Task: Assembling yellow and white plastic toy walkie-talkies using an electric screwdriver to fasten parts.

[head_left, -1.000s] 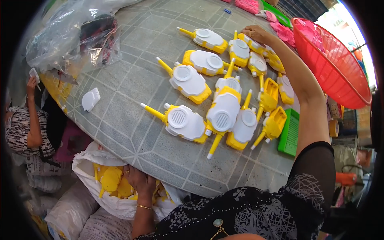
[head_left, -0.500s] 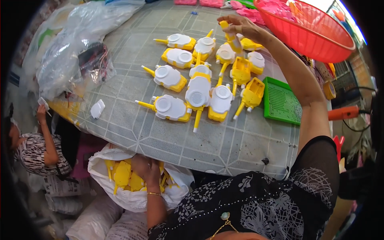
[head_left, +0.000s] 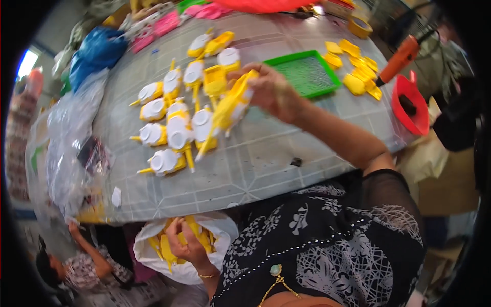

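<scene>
My right hand [head_left: 276, 94] is closed on the upper end of a yellow-and-white plastic toy piece [head_left: 230, 107], shaped like a walkie-talkie with a long antenna. It is tilted above the table, antenna pointing down toward me. Beside it lie several similar toy pieces [head_left: 179, 134], mostly with white faces bearing a round disc up; a yellow one [head_left: 215, 79] shows its open back. At the table's front edge, my left hand [head_left: 186, 245] hovers over a white sack [head_left: 225, 233] of yellow plastic parts [head_left: 166, 248]. Its fingers are bent and apart, with nothing visible in them.
A green tray [head_left: 299, 60] and loose yellow parts [head_left: 358, 79] lie to the right, near an orange electric screwdriver [head_left: 401, 59] and a red container [head_left: 414, 110]. Clear plastic bags [head_left: 66, 143] cover the left side. Another person [head_left: 92, 266] is at the lower left.
My view has turned right. My right hand has brought the toy piece from the far side nearer to me. My left hand has lifted partly out of the yellow parts in the sack.
</scene>
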